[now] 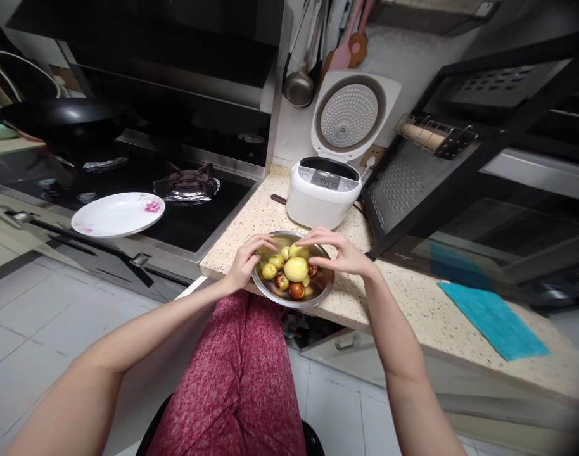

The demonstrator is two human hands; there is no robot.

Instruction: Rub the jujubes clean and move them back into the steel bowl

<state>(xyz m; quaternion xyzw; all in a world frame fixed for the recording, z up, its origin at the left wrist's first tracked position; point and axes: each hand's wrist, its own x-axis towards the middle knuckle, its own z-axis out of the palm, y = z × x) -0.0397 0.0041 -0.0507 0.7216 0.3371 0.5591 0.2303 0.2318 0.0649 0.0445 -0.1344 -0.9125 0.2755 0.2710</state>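
Note:
A round metal bowl sits at the front edge of the counter, holding several jujubes, some yellow-green and some mottled brown. One larger pale yellow fruit lies on top in the middle. My left hand is at the bowl's left rim, its fingers curved over the inside and the thumb apart from them; nothing shows in its grasp. From the right, my right hand reaches over the bowl with fingers and thumb spread around the pile. Whether its fingertips touch the fruit I cannot tell.
Behind the bowl stands a white rice cooker with its lid up. To the left, a floral plate lies on the stove near a black wok. A turquoise cloth hangs slightly over the counter at right, by a black oven.

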